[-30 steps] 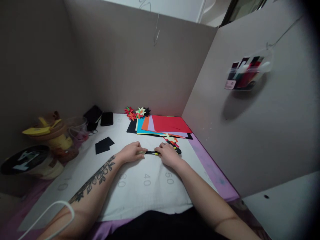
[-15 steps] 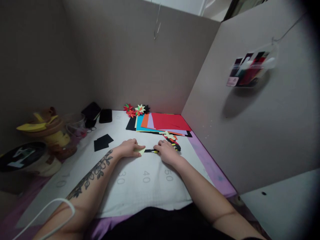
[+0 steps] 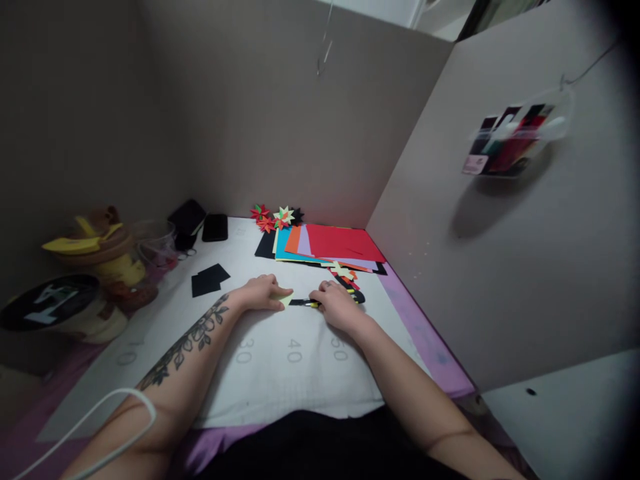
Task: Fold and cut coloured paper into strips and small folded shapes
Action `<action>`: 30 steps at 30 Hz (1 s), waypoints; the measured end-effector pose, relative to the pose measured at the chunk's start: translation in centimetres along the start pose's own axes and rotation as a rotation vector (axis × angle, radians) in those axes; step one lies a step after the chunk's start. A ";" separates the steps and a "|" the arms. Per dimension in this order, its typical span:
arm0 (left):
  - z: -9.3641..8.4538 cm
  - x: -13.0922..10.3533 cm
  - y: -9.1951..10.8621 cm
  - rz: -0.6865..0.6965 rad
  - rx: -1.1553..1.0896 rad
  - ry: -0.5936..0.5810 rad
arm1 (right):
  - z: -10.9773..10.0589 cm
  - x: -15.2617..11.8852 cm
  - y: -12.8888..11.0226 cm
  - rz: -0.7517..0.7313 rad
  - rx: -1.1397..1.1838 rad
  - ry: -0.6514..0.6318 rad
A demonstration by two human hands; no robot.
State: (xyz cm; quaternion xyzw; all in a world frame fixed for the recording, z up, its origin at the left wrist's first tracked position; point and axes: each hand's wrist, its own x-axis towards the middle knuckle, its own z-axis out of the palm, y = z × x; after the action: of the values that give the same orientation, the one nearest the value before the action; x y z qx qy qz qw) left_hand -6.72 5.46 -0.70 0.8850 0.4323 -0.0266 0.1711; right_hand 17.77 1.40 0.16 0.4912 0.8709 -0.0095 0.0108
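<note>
My left hand (image 3: 263, 292) presses a small pale yellow-green paper piece (image 3: 286, 301) against the sheet, index finger and thumb on either side of it. To its right, my right hand (image 3: 334, 301) is closed over a black-and-yellow tool (image 3: 359, 296) that looks like a utility knife. A narrow dark end pokes out left of my fingers, close to the paper; my hand covers the tool's middle. Cut paper strips (image 3: 343, 270), cream, orange and red, lie just beyond my right hand. Two black paper squares (image 3: 210, 280) overlap left of my left hand.
Coloured paper sheets (image 3: 345, 243) are stacked at the back, with folded paper stars (image 3: 283, 217) behind them. At left stand a clear cup (image 3: 155, 241), pots (image 3: 90, 250) and a black-topped container (image 3: 50, 303). A plastic pouch (image 3: 517, 140) hangs on the right wall.
The view has shifted slightly, so the whole scene sits a little differently. Both hands keep almost the same place on the paper and the tool.
</note>
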 end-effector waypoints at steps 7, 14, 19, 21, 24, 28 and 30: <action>-0.2 -0.1 0.2 -0.019 -0.018 -0.023 | 0.0 0.2 -0.7 -0.030 -0.013 0.042; 0.1 0.0 -0.1 0.001 -0.005 -0.015 | 0.1 -0.3 -1.0 -0.030 0.001 0.042; 0.1 0.0 0.0 -0.012 0.006 -0.001 | 0.1 0.2 -1.5 -0.061 -0.007 0.047; 0.1 0.0 0.0 -0.014 0.000 0.009 | 0.1 0.2 -1.6 -0.065 -0.006 0.049; 0.2 0.1 -0.1 -0.012 -0.004 0.021 | 0.3 -0.3 -1.8 -0.079 0.017 0.053; 0.4 0.2 -0.2 -0.006 0.000 0.030 | 0.4 -1.0 -1.8 -0.127 0.124 0.065; 0.4 0.1 -0.1 -0.006 -0.002 0.038 | 0.2 -1.2 -1.1 -0.172 0.259 0.079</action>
State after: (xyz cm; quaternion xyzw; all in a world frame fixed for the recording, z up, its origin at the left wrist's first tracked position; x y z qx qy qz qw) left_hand -6.69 5.48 -1.17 0.8837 0.4383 -0.0097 0.1637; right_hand 17.42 -0.22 -0.03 0.4123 0.9009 -0.1033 -0.0876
